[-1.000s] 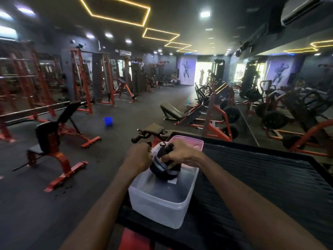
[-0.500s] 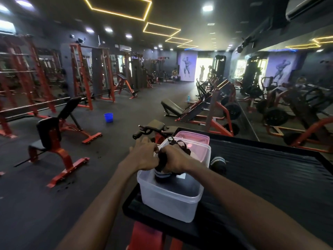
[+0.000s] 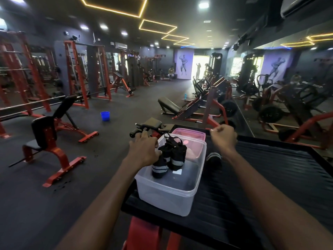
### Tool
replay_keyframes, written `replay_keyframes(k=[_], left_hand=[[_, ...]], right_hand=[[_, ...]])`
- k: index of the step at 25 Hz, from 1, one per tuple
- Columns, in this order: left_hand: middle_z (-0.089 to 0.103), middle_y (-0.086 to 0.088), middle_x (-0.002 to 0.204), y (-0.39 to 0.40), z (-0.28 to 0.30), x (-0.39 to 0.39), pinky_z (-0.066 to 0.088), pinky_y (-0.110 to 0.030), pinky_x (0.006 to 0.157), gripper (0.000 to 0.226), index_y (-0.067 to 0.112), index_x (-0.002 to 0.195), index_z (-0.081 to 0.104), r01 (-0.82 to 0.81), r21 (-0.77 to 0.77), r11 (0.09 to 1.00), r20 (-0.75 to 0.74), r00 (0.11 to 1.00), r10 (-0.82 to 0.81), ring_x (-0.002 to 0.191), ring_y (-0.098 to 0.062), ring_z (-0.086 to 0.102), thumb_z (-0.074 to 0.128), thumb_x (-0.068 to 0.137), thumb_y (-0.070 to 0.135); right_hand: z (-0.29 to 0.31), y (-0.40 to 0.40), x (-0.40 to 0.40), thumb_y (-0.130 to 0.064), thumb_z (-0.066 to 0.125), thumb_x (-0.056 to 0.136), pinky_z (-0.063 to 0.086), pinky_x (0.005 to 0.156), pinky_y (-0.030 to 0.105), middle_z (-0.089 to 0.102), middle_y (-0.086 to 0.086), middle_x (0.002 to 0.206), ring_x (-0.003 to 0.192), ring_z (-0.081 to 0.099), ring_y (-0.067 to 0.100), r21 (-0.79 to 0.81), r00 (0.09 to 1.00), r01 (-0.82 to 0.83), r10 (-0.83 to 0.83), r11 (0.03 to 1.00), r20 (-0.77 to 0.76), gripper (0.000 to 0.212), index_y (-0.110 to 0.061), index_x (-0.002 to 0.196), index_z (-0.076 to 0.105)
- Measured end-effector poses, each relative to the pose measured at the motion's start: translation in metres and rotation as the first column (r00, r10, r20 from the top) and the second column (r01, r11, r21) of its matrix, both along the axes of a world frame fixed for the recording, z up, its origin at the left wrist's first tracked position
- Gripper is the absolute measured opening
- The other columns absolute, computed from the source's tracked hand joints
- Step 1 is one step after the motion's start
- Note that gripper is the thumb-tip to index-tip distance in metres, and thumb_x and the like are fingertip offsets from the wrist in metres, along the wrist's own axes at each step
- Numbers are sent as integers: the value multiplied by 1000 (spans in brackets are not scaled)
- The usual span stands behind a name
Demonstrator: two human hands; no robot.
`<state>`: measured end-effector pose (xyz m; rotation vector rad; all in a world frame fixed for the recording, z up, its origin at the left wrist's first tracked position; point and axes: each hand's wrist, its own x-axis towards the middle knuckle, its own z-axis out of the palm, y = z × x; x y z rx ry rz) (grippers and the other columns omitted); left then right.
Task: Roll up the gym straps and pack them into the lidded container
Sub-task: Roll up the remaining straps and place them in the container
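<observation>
Two rolls packed: black rolled straps (image 3: 169,157) stand upright at the left, far end of the container.
Bench (image 3: 270,177): black ribbed surface; carries the container near its left edge.
Container (image 3: 167,197): clear tub, open; pink lid (image 3: 189,135) lies just behind it.
Left hand (image 3: 144,150): fingers curled on the outer roll, at the tub's left wall.
Right hand (image 3: 224,138): raised, loosely curled, holding nothing.
Loose roll (image 3: 213,158): on the bench, right of the tub.
Technique: judged, steady the packed rolls, then seat the loose roll beside them, upright and snug.
</observation>
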<state>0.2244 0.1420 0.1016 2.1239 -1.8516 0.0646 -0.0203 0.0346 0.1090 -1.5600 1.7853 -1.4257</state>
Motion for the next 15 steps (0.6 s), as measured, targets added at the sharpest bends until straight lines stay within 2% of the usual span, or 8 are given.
replay_keyframes(k=[3,7,10,11,12,13,14,15], left_hand=[[45,-8,133,-9,-2,-7,39,-51,104,30,22,110,64,-8,-2,1000,-37,999,8,130,-33,40,65,89,44],[47,-12,129,-18,-21,-6,49,-48,98,33,16,110,63,31,56,998,-110,994,-25,116,-35,55,68,87,39],[45,-12,129,-18,-29,-5,51,-42,93,27,13,106,63,46,20,999,-150,988,-43,108,-32,59,69,89,32],[47,-12,129,-18,-28,-4,50,-39,92,26,12,105,64,47,10,999,-154,987,-45,108,-32,59,69,89,31],[50,-13,127,-19,-27,-3,49,-37,90,26,11,104,65,49,9,999,-160,986,-46,108,-32,59,68,89,31],[56,-14,123,-19,-26,-2,49,-35,88,26,9,103,67,51,8,999,-170,984,-49,107,-31,60,68,89,31],[62,-15,117,-20,-24,0,50,-35,85,26,7,101,69,50,9,999,-189,981,-47,104,-30,61,68,89,31],[67,-15,110,-20,-23,1,52,-35,81,26,5,99,71,44,7,999,-214,976,-41,99,-29,63,68,89,29]], right_hand=[[-38,-15,-32,-17,59,86,45,95,38,69,18,111,109,61,38,234,992,70,-42,970,-123,11,-12,88,68],[-75,-19,-39,-38,66,88,44,102,38,64,14,133,124,57,35,404,946,-73,191,912,-261,46,-16,128,62],[-85,-17,-35,-37,70,85,47,104,38,57,13,143,129,54,35,425,928,-127,259,896,-269,69,-21,147,46],[-84,-18,-35,-34,73,80,53,96,39,58,12,142,124,57,35,435,941,-141,256,889,-220,78,-22,150,41],[-80,-18,-36,-30,77,74,58,79,38,61,11,136,113,63,33,452,959,-164,249,877,-134,89,-22,153,35],[-77,-18,-37,-25,79,68,55,60,33,64,11,128,100,66,29,466,971,-211,241,859,-4,103,-20,156,27],[-72,-18,-38,-18,79,65,49,50,29,69,11,120,89,67,26,467,962,-272,229,842,148,111,-18,158,19],[-68,-18,-41,-12,76,68,47,48,27,72,12,113,84,66,23,445,929,-342,224,827,296,109,-19,159,16]])
